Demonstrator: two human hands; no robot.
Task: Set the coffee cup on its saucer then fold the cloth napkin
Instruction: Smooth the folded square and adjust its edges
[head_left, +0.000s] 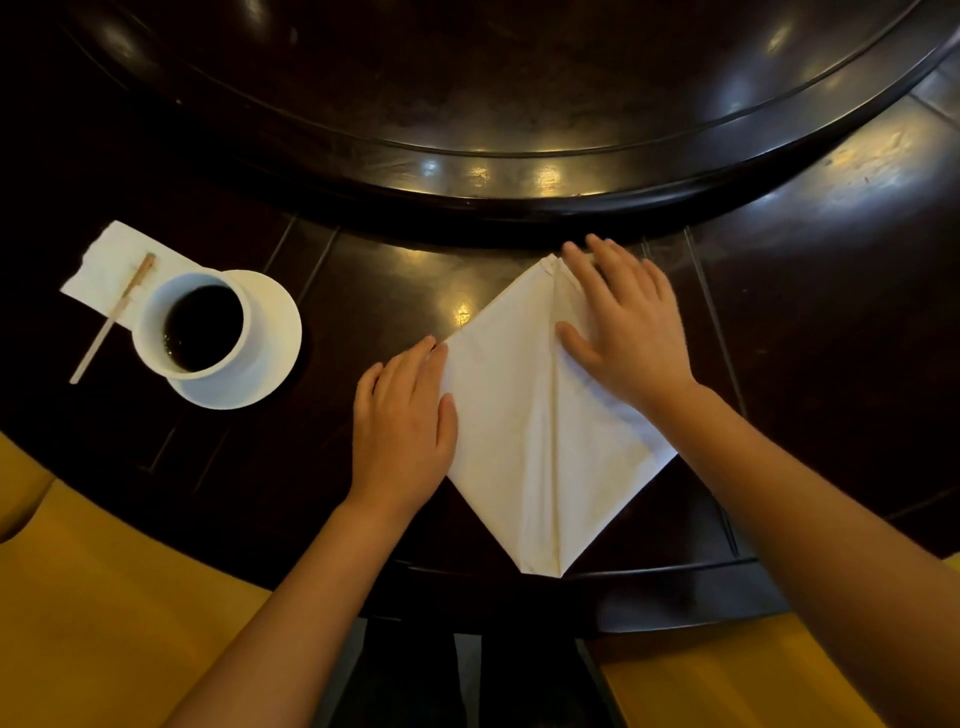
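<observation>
A dark, glossy wooden surface (831, 260) carries a raised round turntable (519, 104) at twelve o'clock. Light spots glint on both. Yellow upholstered seats (104, 597) lie at seven and five o'clock.

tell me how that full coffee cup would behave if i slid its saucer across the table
The coffee cup looks filled nearly to the brim, so a jerk would probably slop coffee. It sits off-centre on the saucer, so it may shift or rattle. The polished table likely lets the saucer glide easily.
</observation>
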